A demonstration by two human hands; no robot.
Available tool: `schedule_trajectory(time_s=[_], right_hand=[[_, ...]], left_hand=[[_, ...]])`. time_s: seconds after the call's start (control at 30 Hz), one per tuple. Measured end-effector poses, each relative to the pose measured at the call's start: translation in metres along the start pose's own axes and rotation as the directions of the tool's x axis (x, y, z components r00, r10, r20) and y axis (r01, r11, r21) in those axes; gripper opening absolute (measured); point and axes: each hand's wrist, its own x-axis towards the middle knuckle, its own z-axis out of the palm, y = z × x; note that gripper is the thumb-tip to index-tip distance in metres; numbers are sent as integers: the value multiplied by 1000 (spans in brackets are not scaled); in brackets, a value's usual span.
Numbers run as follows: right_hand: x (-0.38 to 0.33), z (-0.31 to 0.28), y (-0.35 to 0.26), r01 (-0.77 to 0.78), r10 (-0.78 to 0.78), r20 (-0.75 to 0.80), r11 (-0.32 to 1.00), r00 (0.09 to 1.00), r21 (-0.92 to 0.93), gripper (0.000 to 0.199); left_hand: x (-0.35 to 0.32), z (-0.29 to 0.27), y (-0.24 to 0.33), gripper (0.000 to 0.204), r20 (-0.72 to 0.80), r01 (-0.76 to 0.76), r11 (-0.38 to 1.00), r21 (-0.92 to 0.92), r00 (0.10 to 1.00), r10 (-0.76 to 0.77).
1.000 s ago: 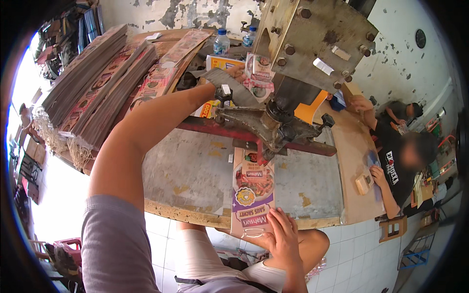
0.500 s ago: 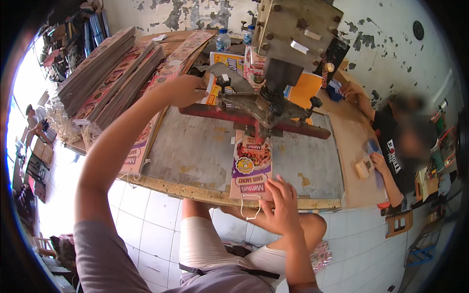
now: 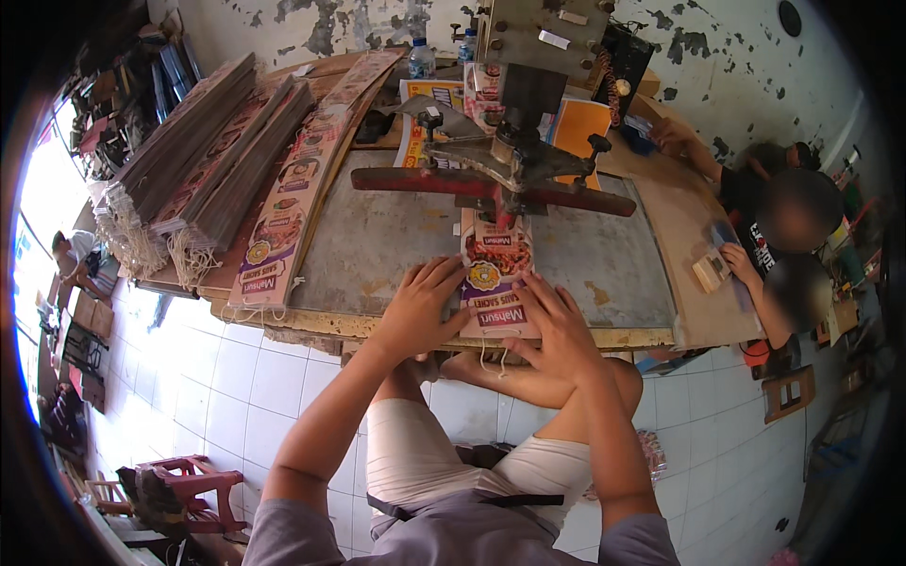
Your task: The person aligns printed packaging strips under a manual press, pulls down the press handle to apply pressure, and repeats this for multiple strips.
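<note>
Two hands rest on a printed paper bag (image 3: 494, 283) that lies flat on the grey metal table (image 3: 377, 255). The left hand (image 3: 420, 307) lies on the left side of the bag with its fingers spread and flat, pressing down, not closed around it. The right hand (image 3: 557, 325) lies on the near right corner of the bag, also flat with fingers apart. The far end of the bag sits under the machine (image 3: 514, 132), just below its red bar (image 3: 491, 189). A white string hangs from the near end of the bag over the table's edge.

On the left of the table lie stacks of flat paper bags (image 3: 212, 165), piled in long rows. One long row of printed bags (image 3: 288, 208) lies just beside the grey plate. Far off, near the wall, stands a water bottle (image 3: 421, 60).

On the right, another person (image 3: 793, 236) sits at the table's side. One of their hands touches a small wooden block (image 3: 710, 274). The floor has white tiles (image 3: 236, 377).
</note>
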Motion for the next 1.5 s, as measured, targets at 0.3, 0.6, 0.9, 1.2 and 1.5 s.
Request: schedule_trajectory(time_s=[0.3, 0.6, 0.9, 1.2, 1.5], right_hand=[[-11, 16, -13, -76, 74, -61, 996, 995, -39, 91], [-7, 22, -15, -96, 91, -66, 993, 994, -75, 91], [-8, 18, -27, -138, 135, -44, 988, 990, -71, 94], [-8, 20, -22, -128, 123, -85, 990, 989, -56, 99], [-7, 23, -20, -124, 118, -115, 991, 986, -49, 97]], left_hand=[[-2, 1, 1, 69, 39, 30, 999, -12, 999, -30], [1, -1, 1, 67, 16, 12, 1000, -10, 1000, -12], [0, 1, 1, 70, 11, 30, 1000, 2, 1000, -30], [-1, 2, 5, 72, 16, 50, 999, 13, 999, -51], [1, 3, 4, 71, 11, 55, 998, 14, 998, -55]])
